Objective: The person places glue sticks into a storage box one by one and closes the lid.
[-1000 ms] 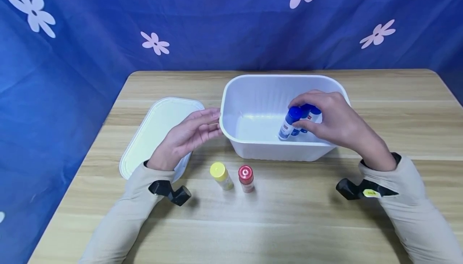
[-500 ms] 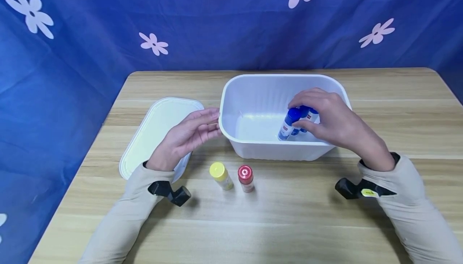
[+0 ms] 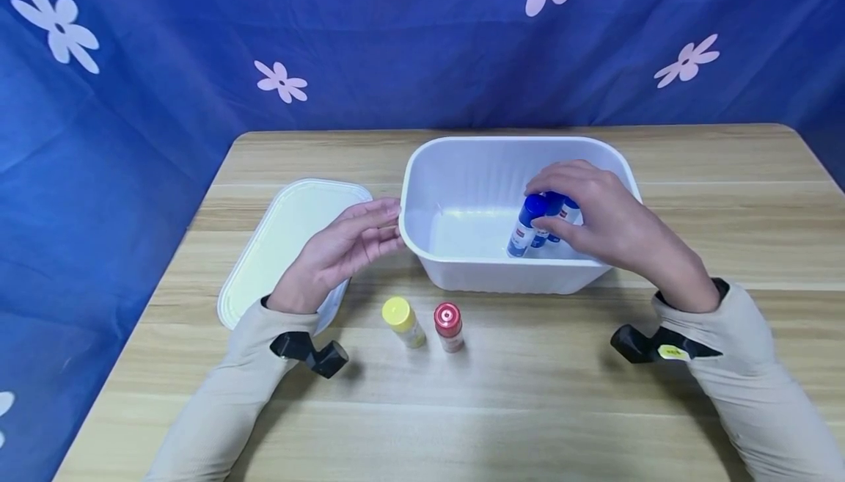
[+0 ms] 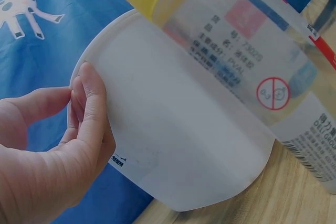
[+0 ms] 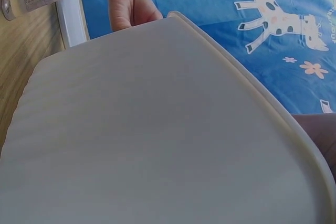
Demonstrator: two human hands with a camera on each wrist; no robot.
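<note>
My right hand [image 3: 597, 210] reaches over the near right of a white plastic box [image 3: 518, 276]. Its thumb and fingers pinch the cap of a blue-capped glue bottle [image 3: 521, 236], which stands slightly tilted inside. Beside that bottle, more blue-capped bottles [image 3: 569, 210] are partly hidden behind the hand. My left hand [image 3: 343, 243] rests its fingertips against the box's left wall, fingers nearly straight; in the left wrist view, the hand [image 4: 73, 135] touches the outer wall and rim. The right wrist view mostly shows the box wall [image 5: 136, 114], which hides the right fingers.
A yellow-capped liquid glue bottle [image 3: 404, 320] and a red-capped bottle [image 3: 450, 328] stand on the wooden table [image 3: 502, 409] in front of the box. The white lid [image 3: 284, 240] lies to the left, partly under the left forearm. A blue curtain [image 3: 396, 42] hangs behind.
Hardly anything differs: the right hand keeps its pinch on the blue-capped bottle inside the box, and the left hand stays at the box's left wall.
</note>
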